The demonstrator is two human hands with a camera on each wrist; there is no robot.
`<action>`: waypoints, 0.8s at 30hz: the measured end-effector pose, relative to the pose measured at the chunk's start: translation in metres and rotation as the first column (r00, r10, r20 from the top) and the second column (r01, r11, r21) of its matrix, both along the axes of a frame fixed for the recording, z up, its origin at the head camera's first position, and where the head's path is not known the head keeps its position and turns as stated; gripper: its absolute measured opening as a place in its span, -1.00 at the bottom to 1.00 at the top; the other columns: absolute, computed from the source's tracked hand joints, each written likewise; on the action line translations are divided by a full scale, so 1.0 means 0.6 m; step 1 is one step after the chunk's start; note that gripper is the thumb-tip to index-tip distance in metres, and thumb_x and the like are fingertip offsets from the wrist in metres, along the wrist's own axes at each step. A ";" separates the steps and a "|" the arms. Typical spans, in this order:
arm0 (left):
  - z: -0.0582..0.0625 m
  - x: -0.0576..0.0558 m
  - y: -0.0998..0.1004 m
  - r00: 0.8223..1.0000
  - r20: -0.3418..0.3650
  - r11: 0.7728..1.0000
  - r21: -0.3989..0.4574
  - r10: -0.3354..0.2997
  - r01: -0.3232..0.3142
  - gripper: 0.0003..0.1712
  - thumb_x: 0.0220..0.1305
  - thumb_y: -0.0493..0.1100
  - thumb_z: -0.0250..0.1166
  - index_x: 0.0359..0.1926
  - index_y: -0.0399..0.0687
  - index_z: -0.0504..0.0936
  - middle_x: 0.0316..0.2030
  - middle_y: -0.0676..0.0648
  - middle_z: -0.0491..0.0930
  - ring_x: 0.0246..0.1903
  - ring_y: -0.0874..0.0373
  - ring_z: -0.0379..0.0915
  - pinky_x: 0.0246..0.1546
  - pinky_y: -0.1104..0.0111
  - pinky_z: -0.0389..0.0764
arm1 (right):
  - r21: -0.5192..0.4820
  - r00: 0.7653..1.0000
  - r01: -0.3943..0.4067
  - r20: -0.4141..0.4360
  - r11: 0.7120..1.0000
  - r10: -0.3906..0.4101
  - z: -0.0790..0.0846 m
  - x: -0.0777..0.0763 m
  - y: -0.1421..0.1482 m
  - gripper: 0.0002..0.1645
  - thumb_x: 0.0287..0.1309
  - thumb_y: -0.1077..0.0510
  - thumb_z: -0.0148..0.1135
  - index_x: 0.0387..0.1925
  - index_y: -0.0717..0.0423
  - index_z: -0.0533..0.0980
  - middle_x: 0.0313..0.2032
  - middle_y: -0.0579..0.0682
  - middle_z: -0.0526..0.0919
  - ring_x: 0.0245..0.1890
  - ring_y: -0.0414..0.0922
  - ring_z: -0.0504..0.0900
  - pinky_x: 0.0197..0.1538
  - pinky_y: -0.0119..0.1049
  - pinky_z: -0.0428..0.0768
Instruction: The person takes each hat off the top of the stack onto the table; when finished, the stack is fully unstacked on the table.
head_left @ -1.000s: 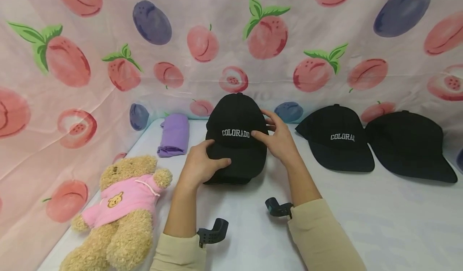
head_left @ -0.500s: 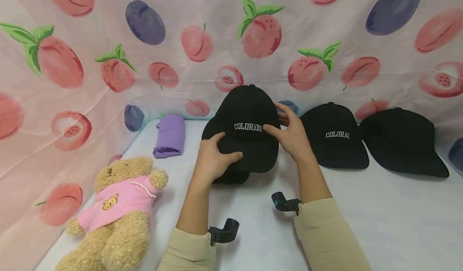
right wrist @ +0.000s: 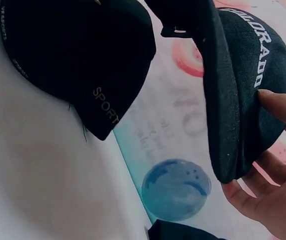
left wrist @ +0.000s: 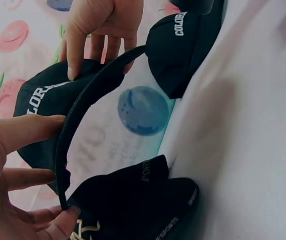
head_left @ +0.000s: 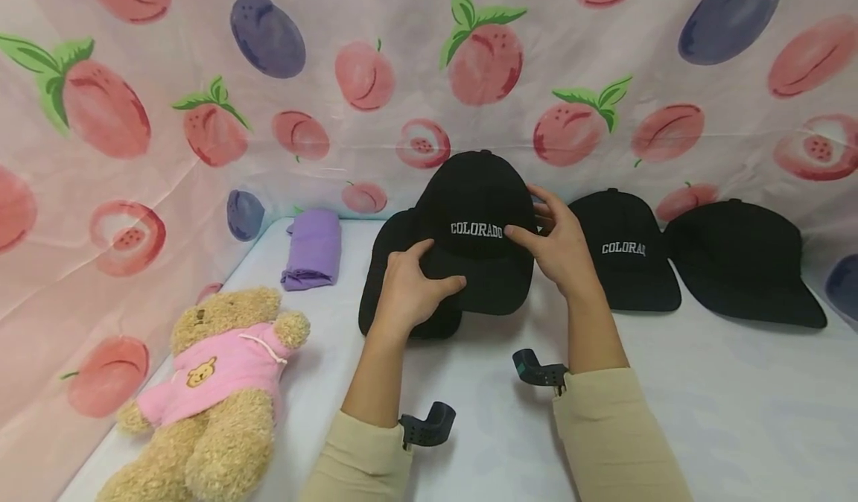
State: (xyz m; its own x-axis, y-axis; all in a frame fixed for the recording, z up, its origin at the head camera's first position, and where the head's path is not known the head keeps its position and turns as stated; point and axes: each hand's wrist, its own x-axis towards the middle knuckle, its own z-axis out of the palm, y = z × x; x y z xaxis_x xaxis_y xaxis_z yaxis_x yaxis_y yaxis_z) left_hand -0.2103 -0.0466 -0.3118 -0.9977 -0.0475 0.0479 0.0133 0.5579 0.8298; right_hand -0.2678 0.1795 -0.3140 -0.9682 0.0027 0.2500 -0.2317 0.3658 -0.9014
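Observation:
In the head view, a black baseball cap (head_left: pixel 479 197) with white "COLORADO" lettering hangs tilted between both hands, lifted off the table. The left hand (head_left: pixel 410 290) pinches the left side of its brim, also visible in the left wrist view. With its thumb by the last letter and its fingers round the side, the right hand (head_left: pixel 559 245) holds the crown; the right wrist view shows this grip (right wrist: pixel 278 190). Behind and left of it, a second black cap (head_left: pixel 383 271) rests on the table, partly hidden; the right wrist view reveals "SPORT" on this lower cap (right wrist: pixel 77 50).
Two more black caps stand on the right: one lettered cap (head_left: pixel 623 271), partly covered by the right hand, and one plain-looking cap (head_left: pixel 744 264). A rolled purple cloth (head_left: pixel 313 249) lies at the back left. A teddy bear (head_left: pixel 221 383) in pink lies at the left front.
Both hands have lifted the COLORADO cap up and to the right, off the other black cap, which now shows at the left. The remaining caps, cloth and bear have stayed put.

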 end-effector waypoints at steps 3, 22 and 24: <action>-0.003 -0.006 0.010 1.000 -0.004 1.000 0.003 -0.013 0.013 -0.09 0.14 -0.01 0.53 0.49 -0.05 0.41 0.39 -0.31 0.33 0.43 -0.17 0.21 0.42 -0.09 0.35 | 0.010 1.000 0.017 -0.001 1.000 -0.017 0.001 0.002 0.009 -0.08 0.28 0.06 0.41 0.58 -0.15 0.22 0.46 0.19 0.38 0.45 0.14 0.38 0.43 0.19 0.39; -0.025 -0.029 0.050 0.997 0.018 0.996 0.048 -0.075 0.074 -0.09 0.16 -0.03 0.53 0.50 -0.08 0.39 0.35 -0.31 0.34 0.31 -0.16 0.30 0.40 -0.03 0.38 | 0.089 0.996 0.086 0.013 0.992 -0.088 -0.003 0.010 0.046 -0.07 0.30 0.05 0.40 0.60 -0.25 0.18 0.50 0.20 0.32 0.49 0.20 0.32 0.44 0.29 0.32; -0.028 -0.032 0.054 0.997 0.016 0.996 0.046 -0.077 0.076 -0.09 0.15 -0.03 0.53 0.49 -0.09 0.40 0.34 -0.31 0.35 0.30 -0.16 0.31 0.39 -0.03 0.39 | 0.092 0.996 0.092 0.009 0.991 -0.093 -0.006 0.009 0.049 -0.07 0.30 0.07 0.39 0.59 -0.22 0.19 0.49 0.21 0.34 0.48 0.20 0.33 0.43 0.29 0.33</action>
